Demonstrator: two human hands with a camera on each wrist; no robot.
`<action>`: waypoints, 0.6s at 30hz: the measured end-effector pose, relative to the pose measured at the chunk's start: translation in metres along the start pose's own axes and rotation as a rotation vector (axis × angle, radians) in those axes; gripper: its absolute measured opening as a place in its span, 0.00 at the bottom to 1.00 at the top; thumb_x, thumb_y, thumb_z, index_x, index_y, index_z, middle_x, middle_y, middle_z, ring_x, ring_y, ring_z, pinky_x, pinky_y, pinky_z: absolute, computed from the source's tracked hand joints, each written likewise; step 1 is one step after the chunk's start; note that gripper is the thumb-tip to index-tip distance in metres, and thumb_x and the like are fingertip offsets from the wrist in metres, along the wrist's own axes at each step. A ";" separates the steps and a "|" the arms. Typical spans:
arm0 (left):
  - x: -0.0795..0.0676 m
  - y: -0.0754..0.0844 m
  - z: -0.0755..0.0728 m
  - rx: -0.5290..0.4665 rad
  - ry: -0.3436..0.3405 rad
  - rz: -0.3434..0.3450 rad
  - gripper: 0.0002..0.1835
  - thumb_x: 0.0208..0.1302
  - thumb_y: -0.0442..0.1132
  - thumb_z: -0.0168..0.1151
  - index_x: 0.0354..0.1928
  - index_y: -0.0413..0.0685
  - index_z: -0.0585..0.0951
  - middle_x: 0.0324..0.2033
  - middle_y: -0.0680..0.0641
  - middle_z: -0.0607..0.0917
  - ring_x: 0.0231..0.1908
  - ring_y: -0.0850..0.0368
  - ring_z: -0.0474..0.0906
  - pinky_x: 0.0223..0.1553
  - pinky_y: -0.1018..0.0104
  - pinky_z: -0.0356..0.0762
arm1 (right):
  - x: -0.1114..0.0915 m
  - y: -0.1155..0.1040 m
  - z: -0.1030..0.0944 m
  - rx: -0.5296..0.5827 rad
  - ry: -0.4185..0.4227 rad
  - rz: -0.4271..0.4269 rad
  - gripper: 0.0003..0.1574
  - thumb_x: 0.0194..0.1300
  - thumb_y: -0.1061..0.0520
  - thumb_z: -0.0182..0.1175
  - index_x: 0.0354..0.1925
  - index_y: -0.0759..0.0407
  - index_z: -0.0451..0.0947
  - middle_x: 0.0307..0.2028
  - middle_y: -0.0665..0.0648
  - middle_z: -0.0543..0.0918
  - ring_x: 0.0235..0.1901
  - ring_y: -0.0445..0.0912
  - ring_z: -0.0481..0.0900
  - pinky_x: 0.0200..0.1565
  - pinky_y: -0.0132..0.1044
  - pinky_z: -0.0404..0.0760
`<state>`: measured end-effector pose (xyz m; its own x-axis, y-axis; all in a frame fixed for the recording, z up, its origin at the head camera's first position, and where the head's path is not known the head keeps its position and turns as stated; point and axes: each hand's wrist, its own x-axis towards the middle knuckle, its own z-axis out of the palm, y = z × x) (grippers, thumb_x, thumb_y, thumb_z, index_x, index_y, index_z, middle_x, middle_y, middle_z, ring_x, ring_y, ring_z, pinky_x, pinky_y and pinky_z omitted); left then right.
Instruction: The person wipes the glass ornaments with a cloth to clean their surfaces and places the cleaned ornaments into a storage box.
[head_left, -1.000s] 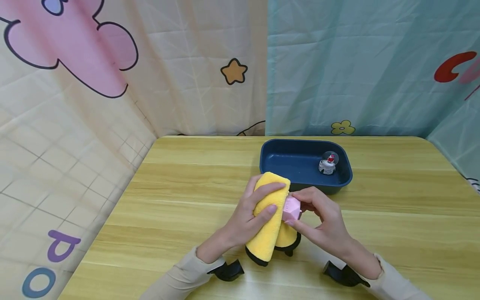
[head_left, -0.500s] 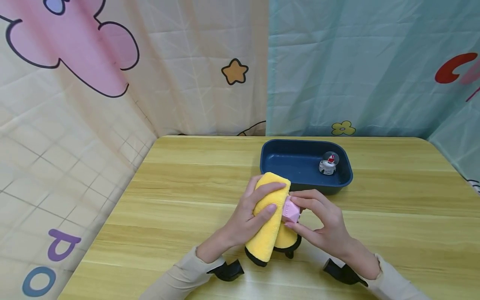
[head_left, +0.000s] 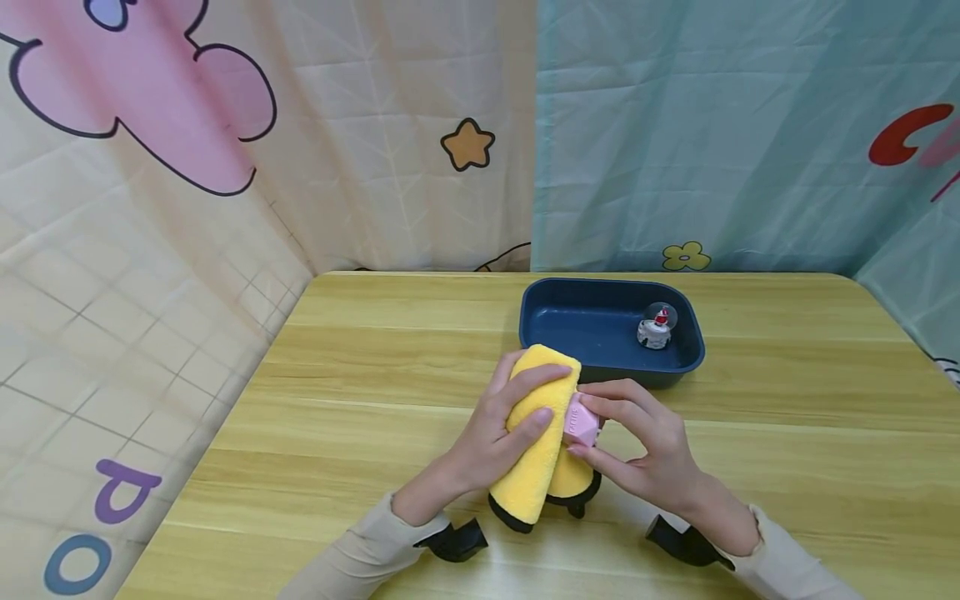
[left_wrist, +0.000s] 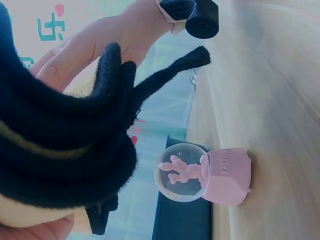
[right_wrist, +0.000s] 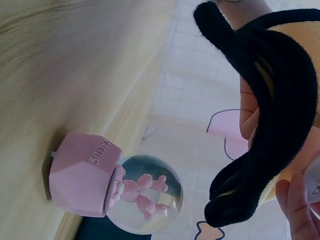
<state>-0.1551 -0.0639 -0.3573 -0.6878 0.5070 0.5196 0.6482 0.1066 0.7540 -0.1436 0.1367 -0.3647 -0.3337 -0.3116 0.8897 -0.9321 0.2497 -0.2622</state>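
My left hand point(head_left: 495, 425) holds a folded yellow towel point(head_left: 536, 442) with black edging. At the towel's right side my right hand point(head_left: 656, 442) pinches the pink faceted base of a snow globe point(head_left: 582, 419), raised letters on its side; its dome end is hidden in the towel. Below the hands, another pink snow globe point(right_wrist: 85, 175) with a balloon-dog figure stands upright on the table, seen in both wrist views and hidden from the head view. In the left wrist view, the towel's black edge point(left_wrist: 70, 135) fills the left side.
A dark blue tub point(head_left: 585, 325) stands just beyond the hands on the wooden table point(head_left: 360, 375). Inside it, at the right, sits a small snow globe point(head_left: 655, 327) with a white base and red figure. Printed curtains point(head_left: 390, 125) hang behind the table.
My right hand's fingers have shifted on the pink base and turned it slightly, so its lettering faces more upward. The left hand and towel stay nearly in place.
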 end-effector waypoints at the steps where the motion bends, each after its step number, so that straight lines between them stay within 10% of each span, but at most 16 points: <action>1: 0.000 0.000 0.000 -0.002 -0.004 -0.004 0.20 0.70 0.50 0.45 0.61 0.55 0.69 0.60 0.44 0.63 0.51 0.52 0.69 0.43 0.68 0.75 | 0.000 0.000 0.000 -0.005 0.000 -0.001 0.26 0.58 0.48 0.64 0.38 0.72 0.77 0.39 0.66 0.79 0.42 0.41 0.78 0.47 0.19 0.76; 18: 0.000 0.005 -0.001 -0.023 -0.032 -0.078 0.21 0.70 0.52 0.44 0.62 0.58 0.68 0.60 0.44 0.63 0.47 0.56 0.71 0.39 0.69 0.77 | 0.002 0.004 0.002 -0.071 -0.014 -0.149 0.24 0.60 0.49 0.62 0.40 0.72 0.79 0.38 0.69 0.79 0.44 0.45 0.78 0.55 0.23 0.74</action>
<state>-0.1517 -0.0646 -0.3532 -0.7247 0.5251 0.4462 0.5855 0.1277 0.8006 -0.1480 0.1352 -0.3651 -0.1945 -0.3632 0.9112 -0.9595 0.2635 -0.0998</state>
